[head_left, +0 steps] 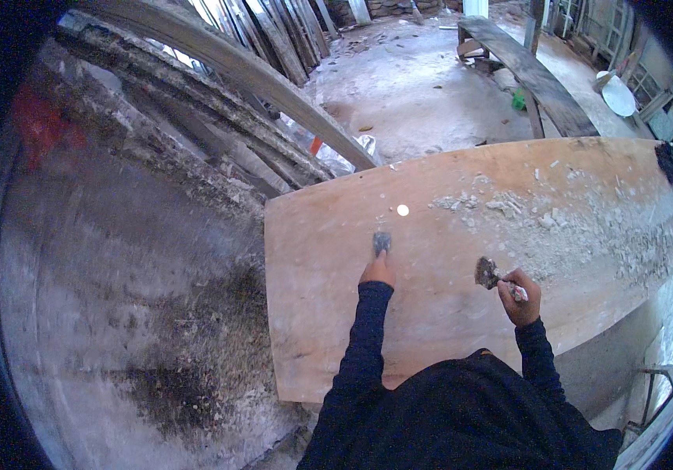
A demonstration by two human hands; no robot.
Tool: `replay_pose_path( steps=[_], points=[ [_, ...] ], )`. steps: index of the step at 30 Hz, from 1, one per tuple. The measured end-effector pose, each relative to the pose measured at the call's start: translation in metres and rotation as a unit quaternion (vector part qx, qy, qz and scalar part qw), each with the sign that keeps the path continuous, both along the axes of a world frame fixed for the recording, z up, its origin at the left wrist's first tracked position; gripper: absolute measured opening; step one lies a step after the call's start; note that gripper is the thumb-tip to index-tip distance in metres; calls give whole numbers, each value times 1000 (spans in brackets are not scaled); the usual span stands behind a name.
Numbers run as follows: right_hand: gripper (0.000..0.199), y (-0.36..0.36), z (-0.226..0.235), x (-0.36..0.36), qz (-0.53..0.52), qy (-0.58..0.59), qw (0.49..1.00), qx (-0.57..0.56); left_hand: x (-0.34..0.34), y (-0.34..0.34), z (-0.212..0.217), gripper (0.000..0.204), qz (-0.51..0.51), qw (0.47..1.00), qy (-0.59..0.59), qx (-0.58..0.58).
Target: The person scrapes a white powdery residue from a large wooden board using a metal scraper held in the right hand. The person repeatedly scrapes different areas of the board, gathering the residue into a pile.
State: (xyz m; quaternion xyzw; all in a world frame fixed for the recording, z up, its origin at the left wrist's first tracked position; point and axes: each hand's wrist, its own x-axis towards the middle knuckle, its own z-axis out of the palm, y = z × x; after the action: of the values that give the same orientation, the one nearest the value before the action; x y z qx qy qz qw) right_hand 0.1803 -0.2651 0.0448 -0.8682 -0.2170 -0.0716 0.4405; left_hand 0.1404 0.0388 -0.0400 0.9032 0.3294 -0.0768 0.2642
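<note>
A large wooden board lies flat in front of me. My left hand is closed on a small, flat grey scraper, held against or just above the board's left part. Farther right, my right hand grips the pale handle of a brush with dark, dirty bristles pointing left. Whether the bristles touch the wood cannot be made out. Pale chips and crumbs are scattered thickly over the board's right half. A small white round spot shows beyond the scraper.
Left of the board is a big grey stained surface, with weathered beams crossing above it. A long narrow bench stands beyond the board. A dark bundle sits at the board's far right corner.
</note>
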Motion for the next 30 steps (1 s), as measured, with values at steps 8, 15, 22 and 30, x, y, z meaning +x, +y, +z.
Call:
replay_pose_path(
  steps=[8,15,22,30],
  points=[
    [11,-2,-7,4,-7,-1,1000,10,-26,-16,17,37,-36,999,6,-12],
    [12,11,7,3,14,-14,1000,12,37,29,-7,34,-28,999,-36,14],
    [12,-7,-2,2,-6,22,1000,5,3,3,1,36,-39,999,-23,-2],
    [13,5,2,3,4,-3,1000,5,30,27,-12,38,-24,999,-32,-11]
  ],
)
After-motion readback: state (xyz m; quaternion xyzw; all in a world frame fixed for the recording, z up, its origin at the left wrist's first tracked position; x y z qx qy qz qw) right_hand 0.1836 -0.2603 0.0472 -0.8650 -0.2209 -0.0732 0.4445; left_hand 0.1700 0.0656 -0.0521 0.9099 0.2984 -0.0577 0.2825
